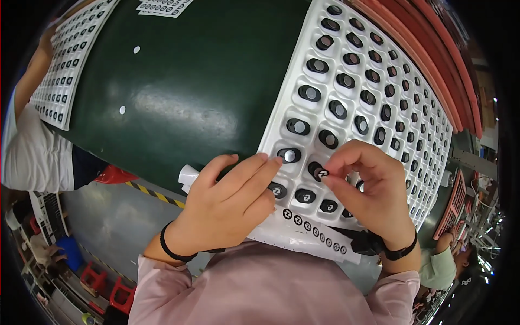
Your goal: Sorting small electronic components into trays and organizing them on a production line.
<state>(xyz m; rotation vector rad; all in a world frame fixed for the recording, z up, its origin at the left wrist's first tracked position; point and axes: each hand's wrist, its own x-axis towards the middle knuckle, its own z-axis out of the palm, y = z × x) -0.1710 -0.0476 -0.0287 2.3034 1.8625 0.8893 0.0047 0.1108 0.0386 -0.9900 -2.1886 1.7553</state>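
Note:
A white moulded tray (277, 116) holds rows of small black oval parts, many with a silver disc in the middle. My right hand (371, 187) pinches a small round black sticker (323, 173) with a white mark between thumb and forefinger. The sticker is right at a black oval part (314, 169) in the tray. My left hand (225, 203) is open, its fingers stretched toward a part with a silver disc (290, 155) at the tray's edge. Parts in the nearest row, such as one black oval part (306, 196), carry round marked stickers. My hands cover some pockets.
A white sticker sheet (295, 238) with round black stickers lies between my body and the tray. Stacked reddish trays (428, 49) stand along the right. On the green table (179, 65) are two white dots. Another person's arm (35, 73) is beside a second filled tray (73, 59).

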